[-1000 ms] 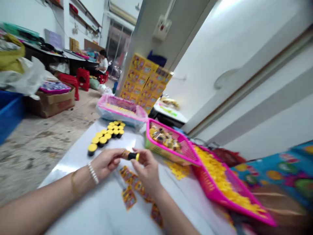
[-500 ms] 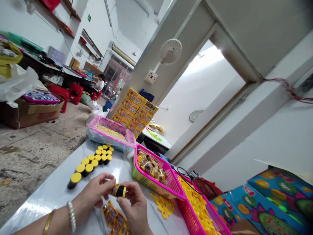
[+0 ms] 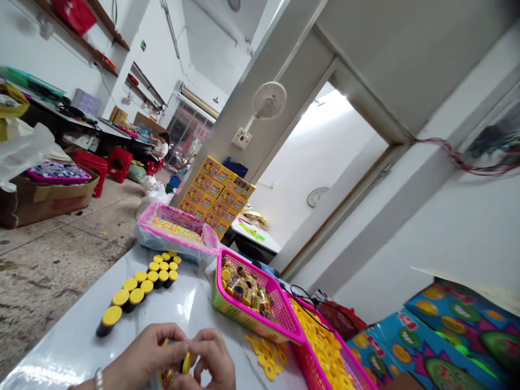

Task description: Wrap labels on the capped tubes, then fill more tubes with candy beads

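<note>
The left hand (image 3: pixel 152 352) and right hand (image 3: pixel 213 357) curl nearly shut, gripping a yellow-capped black jar (image 3: pixel 186 363) at the near edge of the white worktop (image 3: pixel 77 346), its long axis crosswise, cap nearer the right hand.

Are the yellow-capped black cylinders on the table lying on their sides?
No, the black cylinders with yellow caps stand upright in a tight cluster on the glossy white tabletop.
</note>
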The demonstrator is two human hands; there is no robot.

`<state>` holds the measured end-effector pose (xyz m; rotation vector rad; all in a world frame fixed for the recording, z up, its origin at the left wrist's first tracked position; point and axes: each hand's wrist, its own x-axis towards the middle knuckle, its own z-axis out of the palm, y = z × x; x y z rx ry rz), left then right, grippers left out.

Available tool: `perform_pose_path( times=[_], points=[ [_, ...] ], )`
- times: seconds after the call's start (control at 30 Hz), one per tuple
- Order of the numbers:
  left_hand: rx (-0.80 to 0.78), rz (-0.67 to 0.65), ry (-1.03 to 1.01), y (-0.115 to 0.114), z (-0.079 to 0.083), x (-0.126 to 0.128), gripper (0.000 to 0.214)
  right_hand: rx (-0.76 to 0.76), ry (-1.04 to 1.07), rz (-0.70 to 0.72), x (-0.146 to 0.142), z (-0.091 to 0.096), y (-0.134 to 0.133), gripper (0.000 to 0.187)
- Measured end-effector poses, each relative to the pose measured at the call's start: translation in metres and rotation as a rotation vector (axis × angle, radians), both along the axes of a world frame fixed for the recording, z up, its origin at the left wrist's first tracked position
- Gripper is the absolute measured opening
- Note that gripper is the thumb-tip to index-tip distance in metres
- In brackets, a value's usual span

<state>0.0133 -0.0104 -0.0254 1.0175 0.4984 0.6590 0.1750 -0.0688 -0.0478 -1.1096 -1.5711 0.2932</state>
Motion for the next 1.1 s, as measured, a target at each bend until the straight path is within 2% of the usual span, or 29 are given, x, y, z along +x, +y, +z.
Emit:
perform_pose_path(
  times=[0.1,0.2,0.37,0.47,0.6,0.67,0.73,0.8,0.87,0.93,1.0,1.1],
  points=[
    [-0.122,-0.025,-0.064,-0.001,0.008,-0.005,0.066,-0.046,-0.031,-0.026,-0.007,0.020,-0.007,0.032],
    [-0.096,-0.030,-0.015,0.001,0.019,-0.012,0.056,-0.112,-0.045,-0.025,-0.010,0.040,-0.015,0.029],
    [-0.049,-0.043,0.032,0.010,0.020,-0.019,0.047,-0.185,-0.013,0.011,-0.006,0.048,-0.020,0.027],
    [0.162,-0.061,0.054,0.010,0.022,-0.023,0.038,-0.236,0.026,-0.025,-0.008,0.052,-0.025,0.023],
    [0.665,0.020,0.074,0.009,0.025,-0.027,0.021,-0.518,0.322,-0.005,-0.015,0.054,-0.027,0.026],
    [0.771,0.038,0.071,0.009,0.024,-0.026,0.023,-0.603,0.418,0.029,-0.017,0.052,-0.025,0.031],
    [0.690,0.043,0.054,0.011,0.020,-0.025,0.042,-0.530,0.405,0.011,-0.015,0.049,-0.022,0.029],
    [0.502,0.044,0.074,0.012,0.017,-0.023,0.062,-0.324,0.253,-0.049,-0.010,0.047,-0.019,0.023],
    [0.338,0.017,0.130,0.014,0.016,-0.023,0.060,-0.101,0.025,-0.110,-0.005,0.046,-0.017,0.019],
    [0.258,-0.026,0.189,0.016,0.016,-0.023,0.049,0.021,-0.134,-0.131,-0.001,0.045,-0.017,0.018],
    [0.237,-0.048,0.205,0.016,0.017,-0.023,0.043,-0.014,-0.107,-0.118,-0.002,0.043,-0.017,0.017],
    [0.296,-0.029,0.190,0.015,0.018,-0.023,0.041,-0.321,0.198,-0.042,-0.007,0.038,-0.017,0.020]
  ],
)
